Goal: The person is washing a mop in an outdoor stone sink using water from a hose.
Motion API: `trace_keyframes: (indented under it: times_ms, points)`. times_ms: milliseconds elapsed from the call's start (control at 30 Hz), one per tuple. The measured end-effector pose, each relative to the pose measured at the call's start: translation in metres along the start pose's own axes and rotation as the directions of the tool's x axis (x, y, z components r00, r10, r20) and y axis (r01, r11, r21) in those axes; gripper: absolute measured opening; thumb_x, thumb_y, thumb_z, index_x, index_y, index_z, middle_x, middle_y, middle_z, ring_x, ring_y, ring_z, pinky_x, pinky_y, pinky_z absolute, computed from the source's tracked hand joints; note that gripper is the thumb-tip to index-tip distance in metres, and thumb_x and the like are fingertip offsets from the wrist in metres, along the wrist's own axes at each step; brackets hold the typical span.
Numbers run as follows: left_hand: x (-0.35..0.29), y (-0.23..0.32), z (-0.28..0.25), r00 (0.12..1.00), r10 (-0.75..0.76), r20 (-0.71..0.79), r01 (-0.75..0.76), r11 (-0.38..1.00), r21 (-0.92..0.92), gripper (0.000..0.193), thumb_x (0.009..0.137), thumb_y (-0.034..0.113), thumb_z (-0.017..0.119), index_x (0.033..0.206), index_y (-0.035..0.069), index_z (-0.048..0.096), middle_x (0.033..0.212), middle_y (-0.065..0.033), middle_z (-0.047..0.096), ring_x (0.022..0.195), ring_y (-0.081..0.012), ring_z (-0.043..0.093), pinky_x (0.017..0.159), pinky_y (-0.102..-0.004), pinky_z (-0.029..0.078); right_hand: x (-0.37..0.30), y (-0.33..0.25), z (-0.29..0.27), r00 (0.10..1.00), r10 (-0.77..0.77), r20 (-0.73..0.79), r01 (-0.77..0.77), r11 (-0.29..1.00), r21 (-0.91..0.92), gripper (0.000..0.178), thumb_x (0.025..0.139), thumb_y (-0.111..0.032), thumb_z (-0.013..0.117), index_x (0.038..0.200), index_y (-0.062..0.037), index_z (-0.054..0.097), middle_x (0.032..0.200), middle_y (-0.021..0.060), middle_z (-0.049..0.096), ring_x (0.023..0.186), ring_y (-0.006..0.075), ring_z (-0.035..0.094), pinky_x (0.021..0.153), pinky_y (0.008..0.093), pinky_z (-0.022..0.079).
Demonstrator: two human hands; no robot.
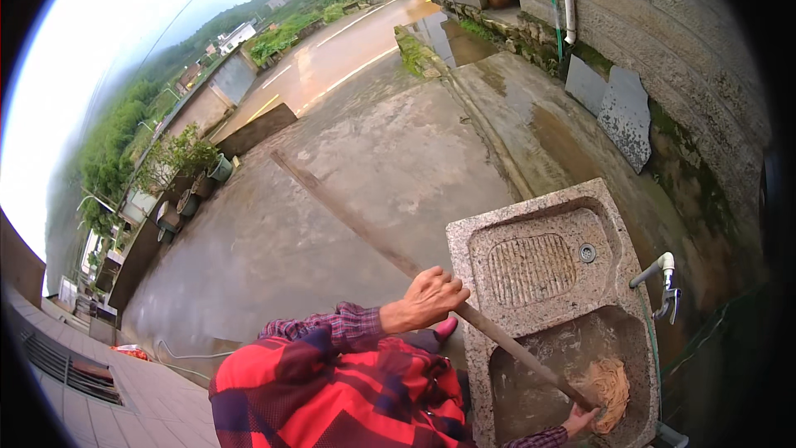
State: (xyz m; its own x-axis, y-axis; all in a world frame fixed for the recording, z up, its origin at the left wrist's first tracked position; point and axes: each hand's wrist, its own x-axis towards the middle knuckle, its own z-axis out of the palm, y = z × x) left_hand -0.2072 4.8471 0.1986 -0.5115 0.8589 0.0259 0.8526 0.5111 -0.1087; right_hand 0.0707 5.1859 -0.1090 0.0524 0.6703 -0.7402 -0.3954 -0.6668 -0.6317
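A mop with a long wooden handle (524, 354) slants across the view, its stringy tan mop head (612, 392) lying in the lower basin of a speckled stone sink (460, 299). My left hand (429, 299) is closed round the middle of the handle, just left of the sink. Down in the basin, my right hand (580, 420) grips the mop where handle and strings meet; some of its fingers are hidden. The far end of the handle reaches out over the concrete yard.
A tap (668, 290) on a white pipe stands at the sink's right side. The upper part has a ribbed washboard (531, 270) and a drain (587, 252). Grey sheets (623, 120) lean on the stone wall. Potted plants (220, 168) line the low wall at left.
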Motion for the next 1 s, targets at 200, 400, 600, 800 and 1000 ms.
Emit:
trace_keyframes:
  times_ms: [200, 400, 600, 800, 1000]
  points:
    - [-0.014, -0.054, -0.034, 0.958, 0.274, -0.087, -0.260, 0.955, 0.145, 0.025, 0.059, 0.009, 0.055, 0.084, 0.009, 0.053, 0.072, -0.0010, 0.047, 0.063, -0.0142, 0.047, 0.055, -0.0269, 0.036, 0.054, 0.035, -0.074, 0.957, 0.258, -0.131, -0.215, 0.937, 0.277, 0.023, 0.088, -0.018, 0.046, 0.082, 0.0044, 0.051, 0.075, 0.0134, 0.056, 0.070, 0.0253, 0.055, 0.068, 0.0373, 0.051]
    - [-0.037, -0.069, -0.022, 0.961, 0.073, -0.267, -0.003, 0.967, 0.254, 0.025, 0.052, -0.001, 0.055, 0.074, 0.011, 0.055, 0.058, -0.0001, 0.045, 0.054, -0.0175, 0.045, 0.050, -0.0299, 0.030, 0.009, 0.107, 0.011, 0.916, 0.400, -0.030, -0.312, 0.758, 0.573, 0.018, 0.090, -0.019, 0.042, 0.083, -0.0025, 0.040, 0.063, 0.0080, 0.043, 0.055, 0.0209, 0.042, 0.053, 0.0374, 0.041]
    - [-0.105, -0.115, 0.040, 0.967, -0.252, 0.041, 0.251, 0.967, 0.032, 0.017, 0.060, 0.004, 0.061, 0.075, 0.011, 0.061, 0.066, -0.0072, 0.057, 0.064, -0.0270, 0.054, 0.055, -0.0353, 0.037, -0.045, 0.048, 0.055, 0.995, 0.103, 0.017, -0.101, 0.903, 0.419, 0.020, 0.083, -0.018, 0.052, 0.068, -0.0097, 0.041, 0.054, -0.0003, 0.039, 0.046, 0.0121, 0.039, 0.044, 0.0296, 0.035]
    - [-0.156, -0.163, 0.078, 0.877, -0.330, 0.349, 0.379, 0.922, -0.083, 0.017, 0.062, 0.018, 0.066, 0.066, 0.003, 0.062, 0.057, -0.0194, 0.055, 0.060, -0.0398, 0.055, 0.054, -0.0441, 0.041, -0.162, 0.022, 0.111, 0.969, -0.236, 0.071, 0.194, 0.909, 0.369, 0.015, 0.082, -0.010, 0.054, 0.084, -0.0094, 0.040, 0.066, 0.0002, 0.044, 0.052, 0.0091, 0.043, 0.045, 0.0253, 0.039]
    - [-0.146, -0.166, 0.041, 0.788, -0.230, 0.571, 0.275, 0.961, 0.008, 0.030, 0.063, 0.031, 0.068, 0.061, 0.002, 0.062, 0.055, -0.0188, 0.055, 0.053, -0.0367, 0.055, 0.048, -0.0424, 0.041, -0.113, 0.077, 0.119, 0.997, -0.014, 0.082, -0.020, 0.915, 0.402, 0.015, 0.084, -0.013, 0.053, 0.085, -0.0088, 0.039, 0.065, 0.0009, 0.043, 0.050, 0.0092, 0.042, 0.042, 0.0243, 0.038]
